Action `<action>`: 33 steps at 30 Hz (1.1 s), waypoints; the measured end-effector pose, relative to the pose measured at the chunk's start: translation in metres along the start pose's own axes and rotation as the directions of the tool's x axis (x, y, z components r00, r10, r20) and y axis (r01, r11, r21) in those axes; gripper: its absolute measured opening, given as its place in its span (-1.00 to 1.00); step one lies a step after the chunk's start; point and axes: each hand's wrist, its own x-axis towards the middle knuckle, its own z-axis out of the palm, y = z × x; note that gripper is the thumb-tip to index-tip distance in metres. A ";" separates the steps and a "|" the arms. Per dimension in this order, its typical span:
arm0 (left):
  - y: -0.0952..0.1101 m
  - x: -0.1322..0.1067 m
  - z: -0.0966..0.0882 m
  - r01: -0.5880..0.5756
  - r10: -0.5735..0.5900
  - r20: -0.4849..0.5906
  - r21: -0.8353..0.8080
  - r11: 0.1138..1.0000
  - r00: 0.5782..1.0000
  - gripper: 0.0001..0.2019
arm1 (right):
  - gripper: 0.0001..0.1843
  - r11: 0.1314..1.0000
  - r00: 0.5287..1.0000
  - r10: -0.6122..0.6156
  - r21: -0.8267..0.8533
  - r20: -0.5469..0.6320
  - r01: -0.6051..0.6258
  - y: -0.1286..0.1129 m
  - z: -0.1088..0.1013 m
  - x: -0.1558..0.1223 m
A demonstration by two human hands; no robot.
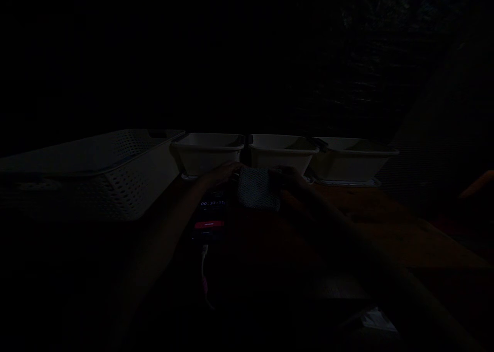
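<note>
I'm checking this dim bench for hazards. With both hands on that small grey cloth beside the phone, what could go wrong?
1. The phone lies right beside the grey cloth; the left hand could nudge it or tug its cable.
2. The scene is very dark, so the right hand could bump the white tubs just behind.

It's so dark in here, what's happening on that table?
A person has both hands on a small grey checked cloth lying on a wooden table. The left hand rests at its left edge, the right hand at its right. Just below the left hand lies a phone showing a running timer, with a cable plugged in. Three white bins stand in a row behind the cloth, and a large perforated white basket sits to the left.
</note>
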 end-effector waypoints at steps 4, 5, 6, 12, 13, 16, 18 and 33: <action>-0.002 0.003 -0.002 -0.086 0.079 0.041 0.185 0.979 0.996 -0.67 | -0.60 0.999 1.000 -0.007 -0.036 -0.014 0.007 -0.002 0.001 -0.001; -0.003 0.004 -0.003 -0.115 0.103 0.066 0.227 0.967 0.993 -0.67 | -0.60 0.999 1.000 -0.010 -0.045 -0.018 0.009 -0.003 0.001 -0.001; -0.004 0.005 -0.004 -0.136 0.118 0.085 0.256 0.957 0.989 -0.68 | -0.60 0.998 1.000 -0.014 -0.054 -0.021 0.013 -0.003 0.002 -0.002; -0.005 0.007 -0.004 -0.166 0.142 0.101 0.298 0.940 0.985 -0.66 | -0.64 0.995 0.999 -0.036 -0.098 -0.030 0.033 -0.005 0.000 -0.002; -0.003 0.006 -0.003 -0.162 0.139 0.096 0.304 0.939 0.986 -0.66 | -0.64 0.994 0.999 -0.040 -0.105 -0.034 0.037 -0.005 -0.001 -0.002; 0.000 0.004 -0.002 -0.138 0.119 0.081 0.304 0.942 0.990 -0.65 | -0.64 0.991 0.997 -0.053 -0.125 -0.049 0.047 -0.004 -0.003 -0.001; 0.000 0.003 -0.002 -0.132 0.118 0.062 0.306 0.943 0.991 -0.66 | -0.64 0.990 0.996 -0.061 -0.134 -0.060 0.052 -0.004 -0.004 0.000; -0.009 0.011 -0.008 -0.157 0.151 0.044 0.355 0.922 0.988 -0.73 | -0.47 0.975 0.993 -0.074 -0.218 -0.091 0.053 0.006 -0.012 0.007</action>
